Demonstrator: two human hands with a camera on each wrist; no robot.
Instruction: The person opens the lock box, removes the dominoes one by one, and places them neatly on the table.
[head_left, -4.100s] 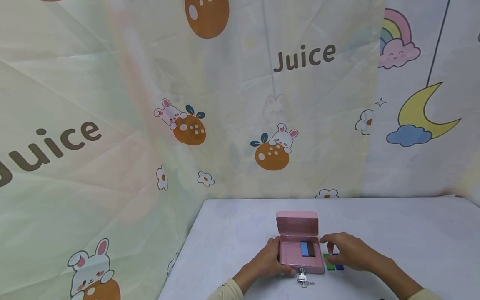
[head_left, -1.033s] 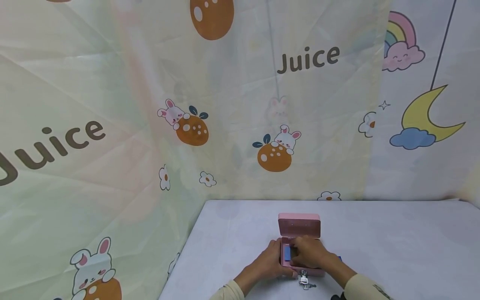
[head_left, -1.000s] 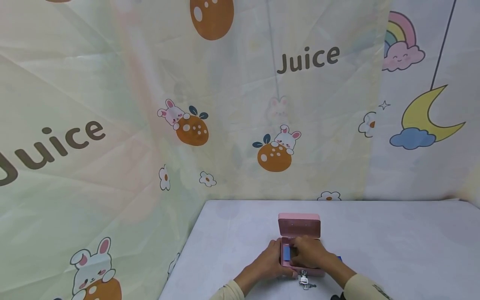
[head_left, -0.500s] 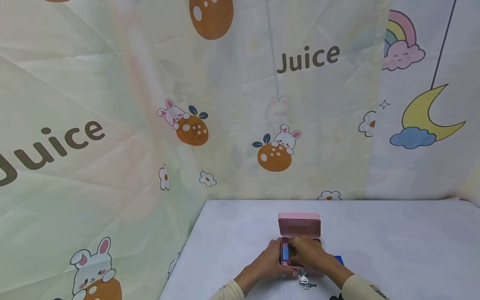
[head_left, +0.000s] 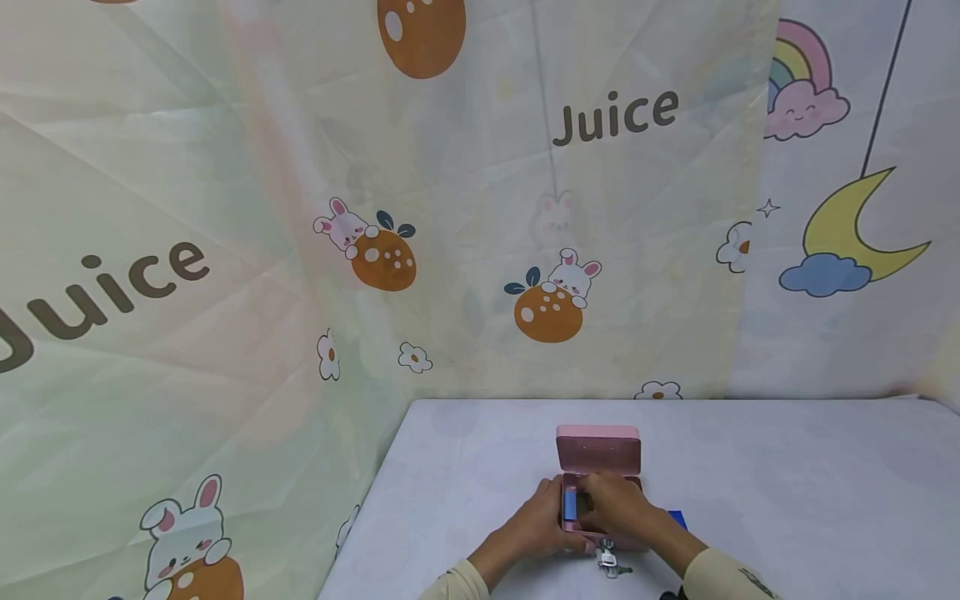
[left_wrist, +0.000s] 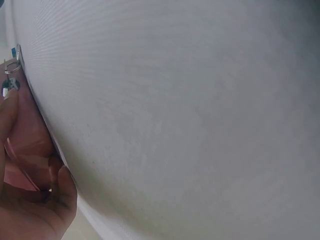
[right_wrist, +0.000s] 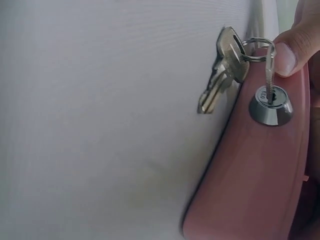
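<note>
Pink box with lid raised, as I see it from my station. The pink box stands between the two hands, its open lid beyond them. The left hand grips the box at its left wall and near corner. The right hand reaches inside; its fingertips are hidden, so I cannot tell whether they hold anything. A light-blue tile lies within, between the hands; a dark-blue tile lies outside, partly behind the right forearm. The lock, with its keys, faces the wearer, just beside the left thumb.

Handling: I judge the box to be thin painted metal, stiff, fairly light and somewhat slick, best braced by wall and corner, clear of the keys. The tiles look light, rigid and smooth; I would pinch them by their edges.

Comparison: about four seconds earlier, the right hand was outside the box, over a green tile and the dark-blue one. The light-blue tile has shifted towards the left hand; the green tile is now out of sight. The left hand's grip looks unchanged.
</note>
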